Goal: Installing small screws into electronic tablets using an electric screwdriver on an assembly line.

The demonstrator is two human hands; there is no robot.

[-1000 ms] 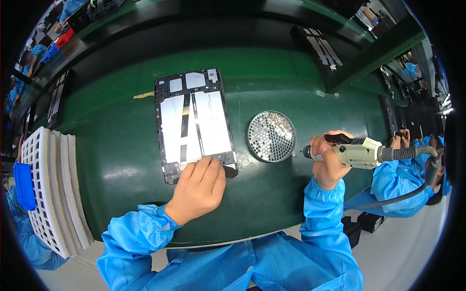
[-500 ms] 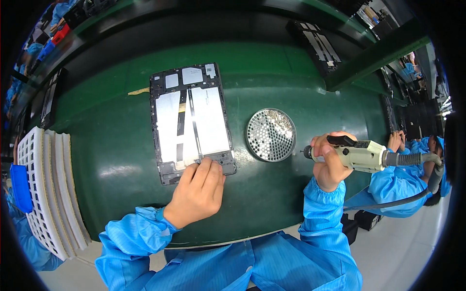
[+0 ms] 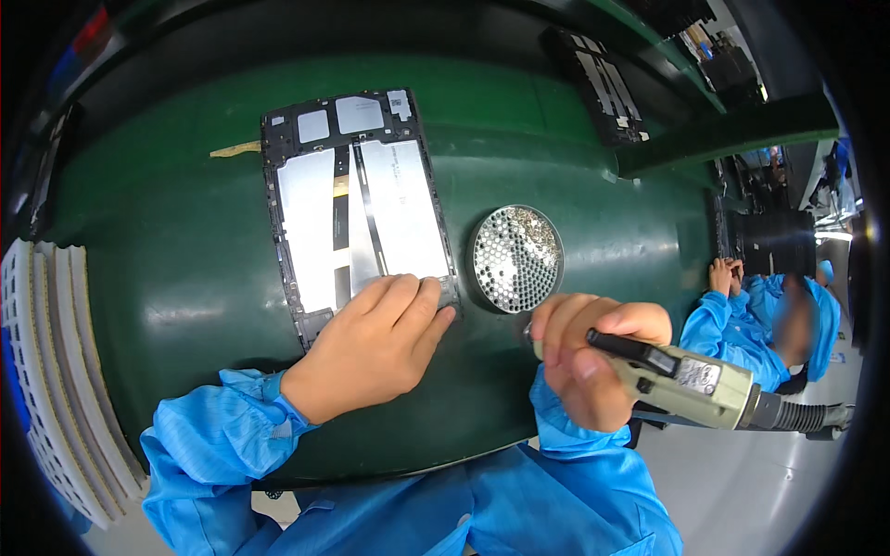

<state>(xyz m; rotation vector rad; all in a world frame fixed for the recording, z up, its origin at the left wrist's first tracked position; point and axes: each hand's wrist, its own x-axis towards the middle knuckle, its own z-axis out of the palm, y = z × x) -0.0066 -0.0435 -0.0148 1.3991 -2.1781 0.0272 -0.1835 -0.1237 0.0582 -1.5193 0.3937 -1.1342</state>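
Note:
A tablet (image 3: 399,190) with its back cover off lies on the green bench, showing silver-white panels and dark ribbon strips in a black frame. My left hand (image 3: 371,343) rests over its near end with the fingers extended and somewhat apart, hiding that part. My right hand (image 3: 593,357) is wrapped round a pale green electric screwdriver (image 3: 695,380) with a black lever. The tool points left, above the bench and apart from the tablet; its tip is blurred. Just beyond my right hand sits a round metal screw tray (image 3: 514,259) full of holes, with small screws at its far right.
White perforated foam trays (image 3: 56,371) stand at the left edge. Another opened tablet (image 3: 603,83) lies at the far right beside a green post (image 3: 723,144). A yellowish strip (image 3: 235,149) is by my tablet. At right, a co-worker's hands (image 3: 726,275) are at the bench.
The screwdriver in my right hand has moved left and nearer to me, tilting more. My left hand has spread further over the tablet's near end. The whole view has shifted a little.

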